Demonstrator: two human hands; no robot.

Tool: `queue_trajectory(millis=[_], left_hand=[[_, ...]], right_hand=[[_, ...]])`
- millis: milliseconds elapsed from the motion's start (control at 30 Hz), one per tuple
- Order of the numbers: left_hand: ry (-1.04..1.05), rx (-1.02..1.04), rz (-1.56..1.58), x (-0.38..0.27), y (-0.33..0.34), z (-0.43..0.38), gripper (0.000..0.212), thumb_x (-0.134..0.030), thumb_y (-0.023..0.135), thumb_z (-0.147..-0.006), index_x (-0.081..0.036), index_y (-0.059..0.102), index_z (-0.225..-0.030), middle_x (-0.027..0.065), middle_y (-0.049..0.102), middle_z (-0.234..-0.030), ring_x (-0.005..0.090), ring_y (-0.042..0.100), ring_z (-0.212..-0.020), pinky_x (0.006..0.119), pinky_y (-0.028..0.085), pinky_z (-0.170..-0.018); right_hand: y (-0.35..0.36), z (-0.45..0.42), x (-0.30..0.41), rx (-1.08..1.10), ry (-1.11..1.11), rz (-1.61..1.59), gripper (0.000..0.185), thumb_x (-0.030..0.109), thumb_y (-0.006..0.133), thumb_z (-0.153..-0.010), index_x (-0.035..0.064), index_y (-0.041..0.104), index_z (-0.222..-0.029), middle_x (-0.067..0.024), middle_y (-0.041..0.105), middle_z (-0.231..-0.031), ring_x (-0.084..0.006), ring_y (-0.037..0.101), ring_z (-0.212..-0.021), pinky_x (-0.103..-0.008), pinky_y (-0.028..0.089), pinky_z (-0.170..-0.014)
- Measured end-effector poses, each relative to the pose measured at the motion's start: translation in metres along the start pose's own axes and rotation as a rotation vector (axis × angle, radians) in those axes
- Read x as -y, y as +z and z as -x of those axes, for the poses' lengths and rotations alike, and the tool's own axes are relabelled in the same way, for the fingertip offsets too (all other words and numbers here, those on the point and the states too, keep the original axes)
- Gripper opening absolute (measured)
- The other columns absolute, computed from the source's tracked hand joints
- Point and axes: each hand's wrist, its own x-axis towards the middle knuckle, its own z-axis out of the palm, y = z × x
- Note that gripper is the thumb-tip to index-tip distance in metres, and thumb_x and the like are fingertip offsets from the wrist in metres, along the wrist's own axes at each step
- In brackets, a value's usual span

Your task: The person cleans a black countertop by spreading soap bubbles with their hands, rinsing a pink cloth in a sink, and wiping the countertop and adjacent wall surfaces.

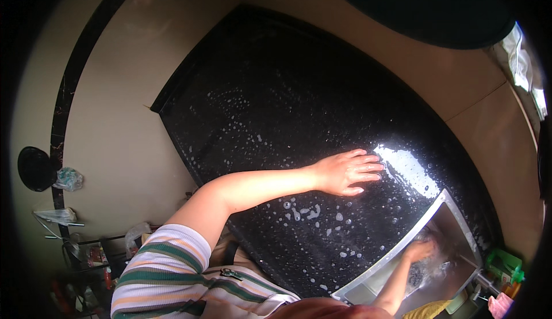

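Note:
My left hand (350, 172) lies palm down on a wet black stone countertop (293, 116), its fingers somewhat apart and nothing visible in them. White soap suds and water drops dot the surface around it. My right hand (420, 250) reaches down inside a stainless steel sink (457, 250) at the lower right. Splashing water and blur hide its fingertips, so whether it holds anything is unclear. A bright patch of reflected light sits just beyond my left fingertips.
A green bottle (504, 265), a pink cloth (500, 305) and a yellow cloth (427, 309) are by the sink, near a metal faucet (485, 282). Tiled wall (431, 73) borders the counter. A cluttered rack (99, 258) stands at lower left. Something large and dark (431, 8) overhangs top right.

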Motion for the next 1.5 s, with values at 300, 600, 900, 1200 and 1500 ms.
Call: queue_trajectory(millis=[300,600,900,1200,1500], left_hand=[[-0.004,-0.063,0.058,0.011,0.005,0.022,0.051,-0.031,0.060,-0.085,-0.011,0.051,-0.131,0.0071,0.038,-0.146,0.0238,0.031,-0.138,0.045,0.023,-0.115],[-0.145,-0.020,0.146,0.075,-0.075,0.079,0.055,-0.033,0.062,-0.084,-0.010,0.050,-0.132,0.0116,0.034,-0.148,0.0306,0.033,-0.136,0.046,0.029,-0.111],[-0.716,-0.116,-0.338,0.257,-0.227,0.302,0.062,-0.039,0.057,-0.088,-0.015,0.038,-0.142,0.0098,0.026,-0.152,0.0316,0.018,-0.142,0.049,0.013,-0.115],[-0.843,-0.253,-0.382,0.311,-0.251,0.343,0.061,-0.044,0.056,-0.088,-0.014,0.043,-0.139,0.0092,0.031,-0.150,0.0310,0.022,-0.140,0.049,0.015,-0.115],[-0.858,-0.232,-0.359,0.308,-0.258,0.344,0.061,-0.046,0.053,-0.090,-0.016,0.039,-0.141,0.0092,0.030,-0.150,0.0323,0.022,-0.140,0.052,0.017,-0.114]], right_hand=[[-0.196,-0.086,0.037,0.707,0.121,-1.627,0.045,0.011,0.046,-0.092,-0.0025,0.044,-0.135,-0.0156,0.056,-0.125,-0.0231,0.054,-0.114,-0.0349,0.042,-0.097],[-0.231,-0.161,0.303,-0.397,-0.944,-0.391,0.057,0.037,0.047,-0.091,-0.0021,0.046,-0.133,-0.0213,0.046,-0.136,-0.0372,0.039,-0.129,-0.0456,0.024,-0.109],[-0.196,-0.081,0.626,-0.160,-1.182,-0.074,0.056,0.029,0.055,-0.089,0.0122,0.040,-0.141,-0.0106,0.040,-0.144,-0.0288,0.039,-0.130,-0.0513,0.027,-0.108],[-0.255,-0.028,0.941,-0.469,-1.531,-0.392,0.052,0.016,0.051,-0.092,0.0195,0.037,-0.142,-0.0075,0.043,-0.141,-0.0313,0.045,-0.123,-0.0519,0.036,-0.102],[-0.436,0.047,1.059,-0.409,-1.218,-1.587,0.062,0.039,0.044,-0.094,0.0075,0.027,-0.145,-0.0148,0.023,-0.151,-0.0338,0.023,-0.137,-0.0470,0.018,-0.112]])
